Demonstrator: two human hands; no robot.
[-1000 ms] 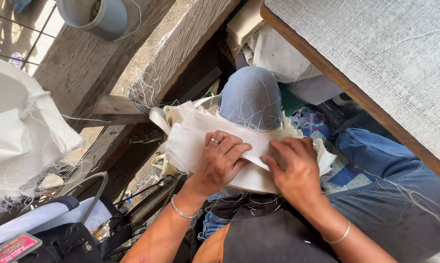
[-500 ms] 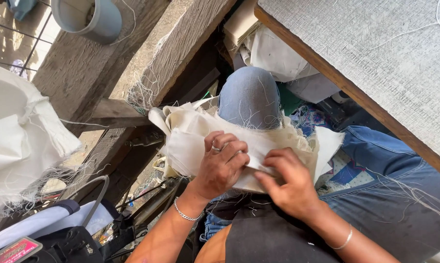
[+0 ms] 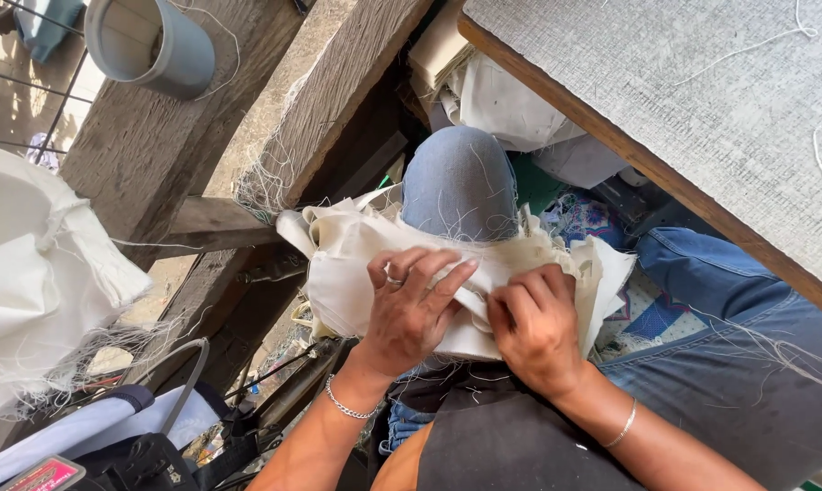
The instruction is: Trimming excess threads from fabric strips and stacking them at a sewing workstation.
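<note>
Cream cloth [image 3: 356, 273] lies across the person's lap, and both hands press on it. The left hand [image 3: 409, 309] lies flat on top with the fingers [image 3: 429, 277] spread and a little bent, pointing toward the knee. It has a ring on one finger and a thin silver bracelet [image 3: 347, 405] on the wrist. The right hand [image 3: 534, 329] is curled up, with its fingertips pinching a fold of the cloth just beside the left hand. A thin bangle [image 3: 622, 425] sits on that wrist.

The cloth is a long piece. It runs from side to side over the leg, from the wooden beam on one side to the far leg on the other. It is folded and bunched up in layers. Its edges are frayed, with loose threads sticking out. It is plain, with no pattern.

A knee in blue jeans [image 3: 458, 182] pokes up just past the cloth.

More cream cloth [image 3: 38, 273] is piled up well off to the left side. A grey pipe [image 3: 152, 45] sits up on a wooden beam [image 3: 338, 100], and I cannot see anything inside it. A grey table top [image 3: 702, 109] with a wooden edge is on the right, with a few loose threads on it.
</note>
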